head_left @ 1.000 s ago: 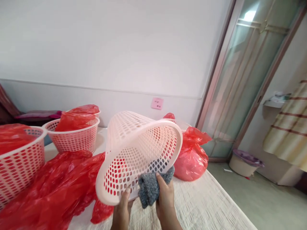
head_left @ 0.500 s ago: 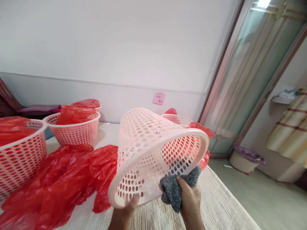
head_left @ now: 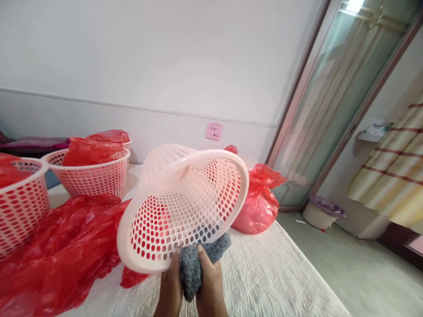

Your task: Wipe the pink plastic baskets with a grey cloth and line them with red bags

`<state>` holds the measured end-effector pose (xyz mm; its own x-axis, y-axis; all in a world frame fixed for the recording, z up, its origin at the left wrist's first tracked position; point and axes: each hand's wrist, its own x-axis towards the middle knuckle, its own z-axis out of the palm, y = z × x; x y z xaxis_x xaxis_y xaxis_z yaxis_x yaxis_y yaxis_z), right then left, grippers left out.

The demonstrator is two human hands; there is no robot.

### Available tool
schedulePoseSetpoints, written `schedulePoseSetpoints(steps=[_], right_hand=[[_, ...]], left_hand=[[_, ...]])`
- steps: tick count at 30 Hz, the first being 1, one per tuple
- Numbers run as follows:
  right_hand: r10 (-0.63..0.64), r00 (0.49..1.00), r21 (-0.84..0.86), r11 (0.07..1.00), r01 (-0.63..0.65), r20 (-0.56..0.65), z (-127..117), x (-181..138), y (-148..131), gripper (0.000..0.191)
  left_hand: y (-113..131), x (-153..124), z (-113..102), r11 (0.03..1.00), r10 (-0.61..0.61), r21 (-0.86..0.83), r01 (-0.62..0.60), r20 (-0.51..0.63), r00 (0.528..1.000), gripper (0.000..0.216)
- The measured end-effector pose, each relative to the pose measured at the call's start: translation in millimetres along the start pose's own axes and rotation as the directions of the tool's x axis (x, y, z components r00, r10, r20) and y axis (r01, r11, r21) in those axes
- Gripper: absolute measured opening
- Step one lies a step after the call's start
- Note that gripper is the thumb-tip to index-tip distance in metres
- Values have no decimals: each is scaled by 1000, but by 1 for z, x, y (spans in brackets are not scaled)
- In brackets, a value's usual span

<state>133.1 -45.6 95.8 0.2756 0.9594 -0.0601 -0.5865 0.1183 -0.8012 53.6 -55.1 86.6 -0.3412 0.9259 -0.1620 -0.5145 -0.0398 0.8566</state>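
A pale pink plastic basket [head_left: 185, 176] with round holes is tilted on its side, its open mouth facing me. My right hand [head_left: 209, 275] is closed on a dark grey cloth [head_left: 191, 268], pressed against the basket's lower rim. Right beside it, my left hand [head_left: 172, 279] grips that rim at the cloth's left edge, its fingers partly hidden beneath. Crumpled red plastic bags [head_left: 72, 246] lie to the left of the basket. A tied, filled red bag [head_left: 259, 202] rests just to its right.
Two similar baskets, the nearer one [head_left: 23, 202] and the farther one [head_left: 92, 176], hold red bags at left. A pink note [head_left: 214, 131] is on the wall. The quilted white cover [head_left: 264, 273] ends at right, above the floor with a waste bin [head_left: 322, 211].
The basket has turned and its mouth has swung up and left. My right hand with the cloth has moved left along the rim, now next to my left hand.
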Motion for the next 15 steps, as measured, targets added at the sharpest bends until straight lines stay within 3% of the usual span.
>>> schedulePoseSetpoints(steps=[5,10,15], right_hand=[[51,999,-42,998,-50,15,2,2,0,62],[13,1000,-125,992,-16,-20,-11,8,-13,55],[43,999,-85,995,-44,-4,-13,5,-10,57]], left_hand=[[2,0,-1,994,38,100,-44,56,998,32],[5,-5,2,982,158,78,-170,137,978,45],[2,-4,5,966,146,189,-176,161,976,40]])
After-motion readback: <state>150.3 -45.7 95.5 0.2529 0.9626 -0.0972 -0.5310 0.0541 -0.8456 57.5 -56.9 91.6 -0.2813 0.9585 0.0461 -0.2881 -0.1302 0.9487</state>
